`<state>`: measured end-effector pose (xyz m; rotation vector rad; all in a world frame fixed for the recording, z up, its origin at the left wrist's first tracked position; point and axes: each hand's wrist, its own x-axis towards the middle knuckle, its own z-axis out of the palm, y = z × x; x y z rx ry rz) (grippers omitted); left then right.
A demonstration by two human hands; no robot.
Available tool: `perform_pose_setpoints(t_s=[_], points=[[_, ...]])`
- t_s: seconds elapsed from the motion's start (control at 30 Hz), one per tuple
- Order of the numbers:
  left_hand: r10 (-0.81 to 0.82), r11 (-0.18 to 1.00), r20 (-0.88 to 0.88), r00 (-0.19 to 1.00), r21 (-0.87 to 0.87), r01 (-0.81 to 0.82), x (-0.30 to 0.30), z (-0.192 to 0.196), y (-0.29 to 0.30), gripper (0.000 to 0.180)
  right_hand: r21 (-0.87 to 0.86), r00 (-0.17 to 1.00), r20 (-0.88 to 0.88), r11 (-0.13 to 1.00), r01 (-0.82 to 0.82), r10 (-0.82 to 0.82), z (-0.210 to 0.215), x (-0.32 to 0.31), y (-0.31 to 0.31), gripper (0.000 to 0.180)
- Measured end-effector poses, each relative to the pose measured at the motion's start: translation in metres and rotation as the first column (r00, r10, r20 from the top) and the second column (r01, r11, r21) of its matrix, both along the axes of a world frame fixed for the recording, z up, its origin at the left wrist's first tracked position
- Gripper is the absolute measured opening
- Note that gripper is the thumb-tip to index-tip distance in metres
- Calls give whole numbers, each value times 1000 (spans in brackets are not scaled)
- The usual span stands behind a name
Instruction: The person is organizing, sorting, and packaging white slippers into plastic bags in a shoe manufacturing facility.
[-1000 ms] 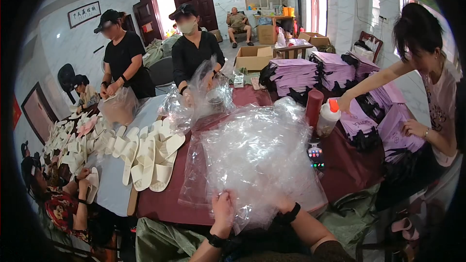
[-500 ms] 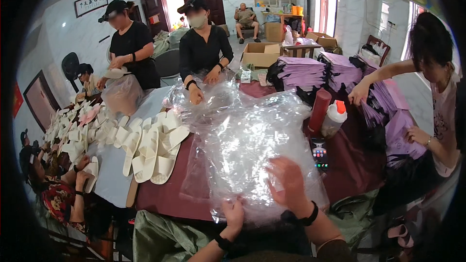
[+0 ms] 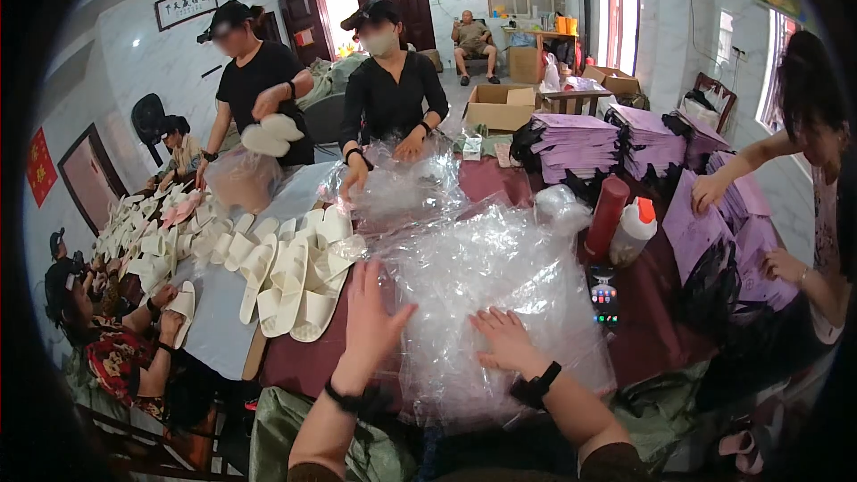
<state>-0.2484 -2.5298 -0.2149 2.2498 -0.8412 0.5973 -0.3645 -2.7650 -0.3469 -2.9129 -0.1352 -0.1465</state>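
Note:
A stack of clear plastic bags or sheets (image 3: 486, 254) lies spread on the dark red tablecloth (image 3: 299, 361) in front of me. Flat on its near part rests my right hand (image 3: 505, 340), fingers stretched out and nothing in them. My left hand (image 3: 369, 319) is raised at the stack's left edge, thumb and fingers apart, also without anything in it. Both wrists carry dark bands. Left of that hand, white slippers (image 3: 308, 290) are heaped on the table.
A dark red cylinder (image 3: 609, 214), a bottle with an orange cap (image 3: 633, 234) and a phone (image 3: 604, 296) stand or lie right of the plastic. Purple bags (image 3: 576, 147) are piled at the right, handled by a co-worker. Other co-workers handle slippers at left and plastic opposite me.
My left hand has let go of the plastic's near edge and moved up-left, opening. My right hand has lowered onto the stack. A co-worker opposite at left now lifts white slippers.

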Motion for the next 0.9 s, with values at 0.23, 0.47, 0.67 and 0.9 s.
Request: perform_pose_setpoints(t_s=[0.23,0.47,0.67,0.9], points=[[114,938,-147,983,340,-58,112,-61,-34,39,51,1000,8,999,10,-11,-8,0,4,83],[105,860,-41,994,-498,-112,117,-22,13,18,53,1000,17,999,10,-11,-4,-2,4,83],[-331,599,-69,941,-786,153,49,80,38,17,56,1000,2,998,28,-28,-4,-4,1,82],[-839,513,-184,512,-581,631,-39,109,19,26,52,998,45,998,36,-39,-7,-2,5,81]])
